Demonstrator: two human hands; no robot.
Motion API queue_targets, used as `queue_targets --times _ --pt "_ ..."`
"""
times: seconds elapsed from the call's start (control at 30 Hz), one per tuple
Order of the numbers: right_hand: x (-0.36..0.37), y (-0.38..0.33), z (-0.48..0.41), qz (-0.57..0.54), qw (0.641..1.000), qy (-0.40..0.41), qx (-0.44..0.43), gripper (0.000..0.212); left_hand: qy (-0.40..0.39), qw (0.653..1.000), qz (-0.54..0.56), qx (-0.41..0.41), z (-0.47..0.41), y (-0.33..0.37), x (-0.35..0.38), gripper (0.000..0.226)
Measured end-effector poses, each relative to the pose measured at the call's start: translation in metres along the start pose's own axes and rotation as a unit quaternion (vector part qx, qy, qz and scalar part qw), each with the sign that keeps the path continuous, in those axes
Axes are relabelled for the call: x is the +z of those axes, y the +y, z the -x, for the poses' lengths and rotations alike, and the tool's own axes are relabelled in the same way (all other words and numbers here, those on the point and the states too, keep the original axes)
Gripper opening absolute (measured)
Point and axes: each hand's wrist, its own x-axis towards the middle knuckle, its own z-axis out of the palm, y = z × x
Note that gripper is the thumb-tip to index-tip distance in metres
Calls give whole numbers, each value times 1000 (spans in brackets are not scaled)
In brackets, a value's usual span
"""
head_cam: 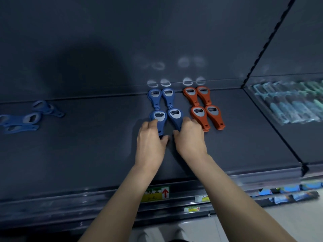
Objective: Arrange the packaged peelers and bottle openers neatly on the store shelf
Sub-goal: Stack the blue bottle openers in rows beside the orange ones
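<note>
Left hand (pixel 150 139): pinching the front-left blue opener (pixel 158 117).
Right hand (pixel 190 137): gripping the front-right blue opener (pixel 175 116).
Doing it well: sliding both straight, matching the orange openers (pixel 205 109).
Waiting: loose blue openers (pixel 26 118) lying far left on the shelf (pixel 87 154).

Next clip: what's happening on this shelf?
A person is lining up bottle openers on a dark shelf. The left hand grips the front-left blue opener, the right hand the front-right blue opener, with two more blue ones behind. Four orange openers sit squared up to the right; loose blue openers lie far left.
</note>
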Motion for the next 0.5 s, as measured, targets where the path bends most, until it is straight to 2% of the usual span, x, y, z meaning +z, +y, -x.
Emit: queue_targets --times 0.17,0.5 --pt "3 2 4 -5 1000 3 -11 26 14 999 41 -1 0 -5 -1 52" --pt "11 2 3 -10 1000 17 -15 24 21 998 48 31 -7 -12 -3 43"
